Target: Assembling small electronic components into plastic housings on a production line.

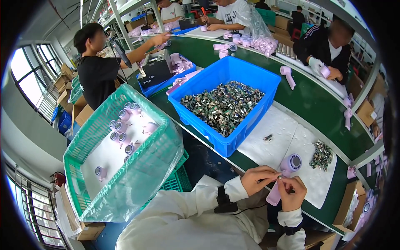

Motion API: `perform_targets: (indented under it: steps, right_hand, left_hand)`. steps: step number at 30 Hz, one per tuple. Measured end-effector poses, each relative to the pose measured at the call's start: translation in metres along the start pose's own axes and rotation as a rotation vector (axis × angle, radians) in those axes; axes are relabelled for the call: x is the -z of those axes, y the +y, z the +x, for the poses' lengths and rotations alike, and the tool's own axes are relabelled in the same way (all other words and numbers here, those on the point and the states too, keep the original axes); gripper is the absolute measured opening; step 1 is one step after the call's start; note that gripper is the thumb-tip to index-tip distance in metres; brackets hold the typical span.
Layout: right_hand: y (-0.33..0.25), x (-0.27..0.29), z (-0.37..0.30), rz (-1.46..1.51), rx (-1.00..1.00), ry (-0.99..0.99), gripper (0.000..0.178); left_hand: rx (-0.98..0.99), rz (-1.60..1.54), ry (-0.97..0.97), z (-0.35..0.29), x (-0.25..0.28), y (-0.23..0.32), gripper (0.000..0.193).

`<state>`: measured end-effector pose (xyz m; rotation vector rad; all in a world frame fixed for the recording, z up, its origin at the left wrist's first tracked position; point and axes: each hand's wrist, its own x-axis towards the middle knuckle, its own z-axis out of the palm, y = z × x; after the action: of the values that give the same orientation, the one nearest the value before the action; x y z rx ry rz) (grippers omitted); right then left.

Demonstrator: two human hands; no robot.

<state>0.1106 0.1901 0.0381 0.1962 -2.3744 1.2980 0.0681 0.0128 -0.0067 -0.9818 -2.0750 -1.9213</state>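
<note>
1. Holding a lilac fan [291, 163] in both hands, nearer than the blue bin [237, 71] and to its right, with the round head pointing toward the white sheet [258, 151].
2. Pinching at the fan's neck with the left hand [258, 180], with thumb and fingertips together.
3. Gripping the fan's upper handle with the right hand [293, 194], with fingers curled and thumb clamped against it; meeting the left fingertips around a tiny piece too small to identify.
4. Working at the near edge of the green table [316, 108], to the right of the bin's near corner, with the fan's handle end reaching back toward the body.
5. Leaving room for moving across the white sheet, right of the bin, between a small cluster of parts [268, 137] beside that bin and a pile of circuit boards [321, 156] farther right.
6. Leaving more green surface beyond the bin's right side, around a single loose fan [287, 77].
7. Crowding the left side of the bin with a plastic-lined green crate [73, 175], tilting in view and holding more lilac fan units [121, 126].
8. Showing white lettering on a black box [155, 73], beyond the bin to the left; showing dark print on a co-worker's white shirt [230, 16], beyond the bin's far side.
</note>
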Motion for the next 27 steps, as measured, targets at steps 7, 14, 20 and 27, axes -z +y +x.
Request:
perform_targets:
  steps: [7,14,20,27]
  right_hand:
    - [0.006,-0.009,-0.004,0.15,-0.073,0.049,0.01]
    - [0.007,-0.008,-0.014,0.186,-0.104,0.036,0.01]
    - [0.009,0.002,-0.002,0.071,-0.078,0.045,0.011]
    - [0.009,-0.001,0.01,0.08,-0.084,0.067,0.013]
  left_hand:
    - [-0.111,0.055,0.176,-0.006,-0.017,-0.004,0.031]
    - [-0.106,0.06,0.175,-0.012,-0.015,0.002,0.031]
    - [0.087,0.012,0.07,0.007,-0.007,0.008,0.025]
    - [0.28,-0.368,0.061,0.008,-0.011,-0.003,0.023]
